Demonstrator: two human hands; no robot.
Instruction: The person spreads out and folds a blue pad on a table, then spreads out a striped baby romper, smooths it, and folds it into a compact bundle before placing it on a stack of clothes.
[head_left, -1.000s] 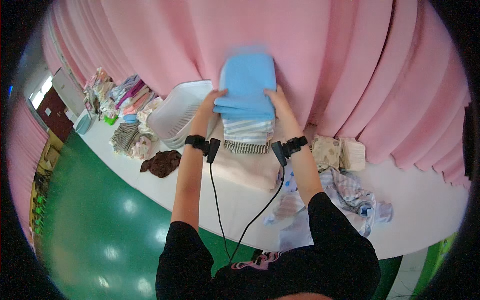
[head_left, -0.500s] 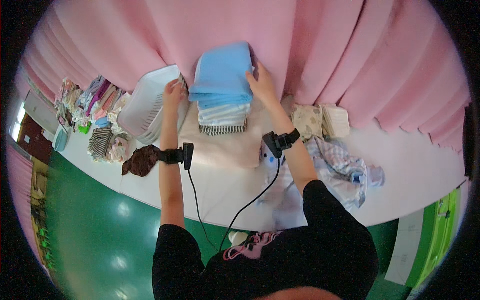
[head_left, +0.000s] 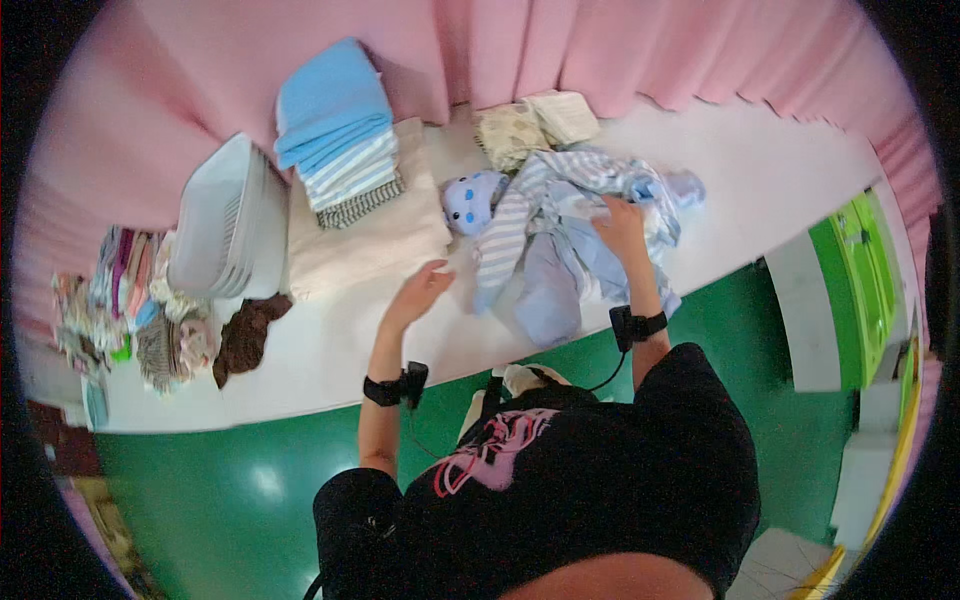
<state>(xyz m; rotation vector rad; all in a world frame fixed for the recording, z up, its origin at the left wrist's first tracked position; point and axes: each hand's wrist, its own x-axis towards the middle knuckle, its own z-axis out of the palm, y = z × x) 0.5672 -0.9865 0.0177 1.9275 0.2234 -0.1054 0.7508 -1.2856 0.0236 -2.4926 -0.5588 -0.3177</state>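
A rumpled light blue and white striped garment (head_left: pixel 560 225) lies spread on the white table in front of me. My right hand (head_left: pixel 622 225) is on its right part, with its fingers curled into the fabric. My left hand (head_left: pixel 418 292) hovers above the table edge, left of the garment, with its fingers apart and nothing in it. A blue plush-like piece with a dotted face (head_left: pixel 473 200) lies at the garment's left side. Beyond my left hand, a stack of folded blue and striped cloths (head_left: pixel 340 110) rests on a folded cream cloth (head_left: pixel 370 245).
Nested white plastic baskets (head_left: pixel 230 220) stand left of the stack. Further left are piles of folded clothes (head_left: pixel 130 270) and a dark brown cloth (head_left: pixel 250 335). Folded beige cloths (head_left: pixel 535 125) lie by the pink curtain (head_left: pixel 640 50). A green and white cabinet (head_left: pixel 855 290) stands right.
My view has turned to the right. Both hands have left the blue stack; the right hand has come onto the striped garment, and the left hand has drawn back toward the near table edge.
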